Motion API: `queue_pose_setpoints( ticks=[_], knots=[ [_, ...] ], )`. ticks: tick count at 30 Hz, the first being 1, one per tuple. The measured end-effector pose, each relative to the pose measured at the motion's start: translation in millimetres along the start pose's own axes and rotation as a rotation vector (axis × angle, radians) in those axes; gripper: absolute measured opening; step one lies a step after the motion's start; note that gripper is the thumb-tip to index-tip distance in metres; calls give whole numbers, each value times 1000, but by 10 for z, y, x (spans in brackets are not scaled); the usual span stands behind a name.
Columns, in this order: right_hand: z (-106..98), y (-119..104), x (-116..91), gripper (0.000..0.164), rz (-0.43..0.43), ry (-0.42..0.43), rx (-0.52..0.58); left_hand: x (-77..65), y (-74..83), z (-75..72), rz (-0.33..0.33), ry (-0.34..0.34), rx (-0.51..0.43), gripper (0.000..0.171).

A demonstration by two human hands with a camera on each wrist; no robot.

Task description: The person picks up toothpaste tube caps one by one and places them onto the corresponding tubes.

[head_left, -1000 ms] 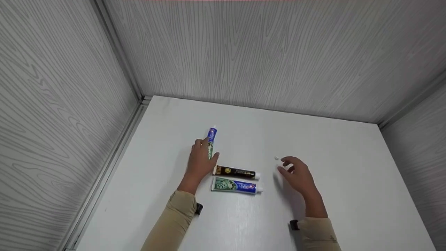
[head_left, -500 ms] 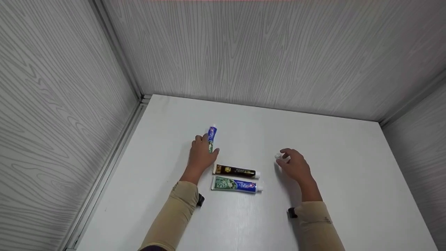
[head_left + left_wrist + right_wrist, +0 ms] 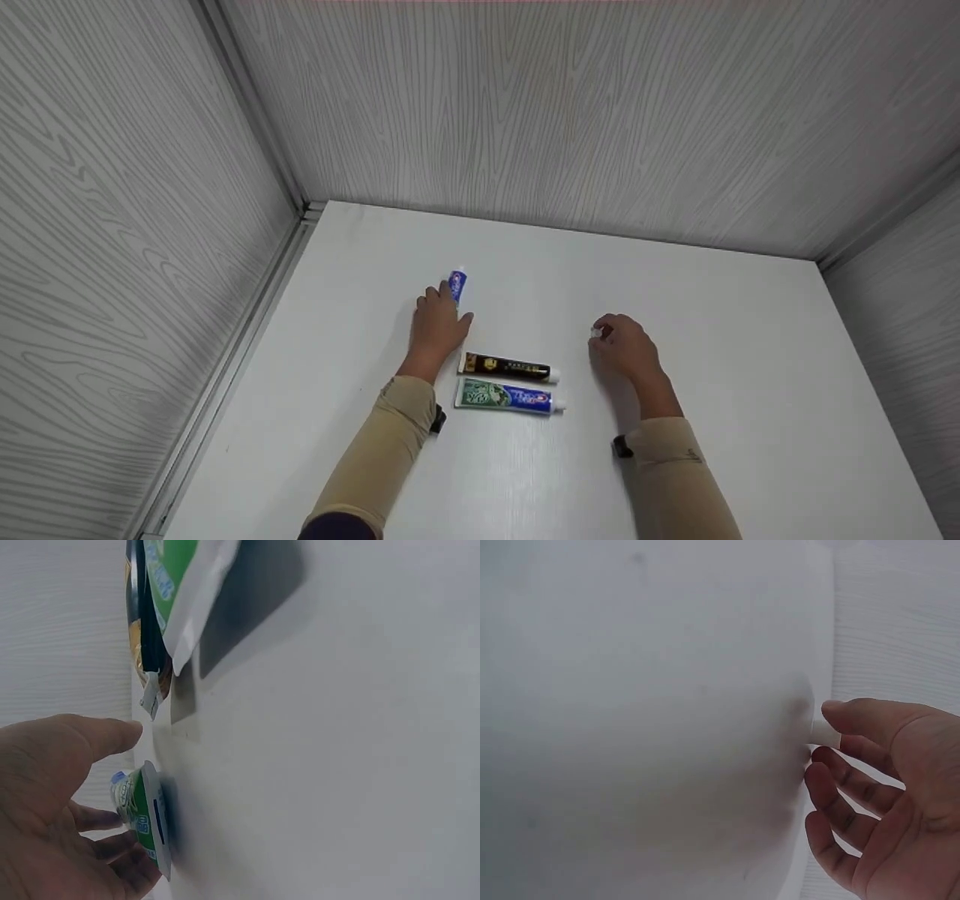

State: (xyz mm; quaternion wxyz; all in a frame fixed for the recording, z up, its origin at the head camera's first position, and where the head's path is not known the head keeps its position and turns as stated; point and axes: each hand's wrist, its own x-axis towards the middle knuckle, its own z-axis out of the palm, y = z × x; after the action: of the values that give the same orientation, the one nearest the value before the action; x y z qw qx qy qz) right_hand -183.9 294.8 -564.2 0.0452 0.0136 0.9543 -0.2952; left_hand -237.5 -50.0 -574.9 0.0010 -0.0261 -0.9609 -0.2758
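Observation:
My left hand (image 3: 436, 322) reaches over a blue and green toothpaste tube (image 3: 457, 283) lying lengthwise on the table, covering its lower part. In the left wrist view, the fingers lie behind this tube (image 3: 141, 814), while the thumb stands apart from it. On the other side, my right hand (image 3: 628, 349) pinches a small white cap (image 3: 596, 332) between thumb and index finger. The right wrist view has the cap (image 3: 825, 733) upright at the thumb tip, close to the tabletop, with the other fingers loosely curled below.
Between the forearms lie a black and gold toothpaste tube (image 3: 506, 367) and, just nearer, another green and blue tube (image 3: 506, 396), both with white caps pointing right. The white table (image 3: 712, 315) is bounded by grey wood-grain panels (image 3: 525, 112) at the back and sides.
My right hand has moved forward and slightly left, and its fingertips have closed on the white cap. The left hand has slid a little farther up over its tube.

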Motion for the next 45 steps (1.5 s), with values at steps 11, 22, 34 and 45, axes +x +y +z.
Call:
queue_pose_setpoints(
  ticks=[11, 22, 34, 45],
  knots=[
    [34, -43, -84, 18, 23, -17, 1, -2, 80, 47, -2, 65, 99, 63],
    [47, -106, -252, 22, 21, -12, 47, -123, 126, 8, 8, -1, 104, 51],
    [39, -217, -477, 28, -23, 2, 92, -348, 201, -156, 95, 10, 101, 49],
    [-84, -364, -766, 32, -130, 94, 174, -736, 346, -383, 302, -92, -171, 49]
  ],
)
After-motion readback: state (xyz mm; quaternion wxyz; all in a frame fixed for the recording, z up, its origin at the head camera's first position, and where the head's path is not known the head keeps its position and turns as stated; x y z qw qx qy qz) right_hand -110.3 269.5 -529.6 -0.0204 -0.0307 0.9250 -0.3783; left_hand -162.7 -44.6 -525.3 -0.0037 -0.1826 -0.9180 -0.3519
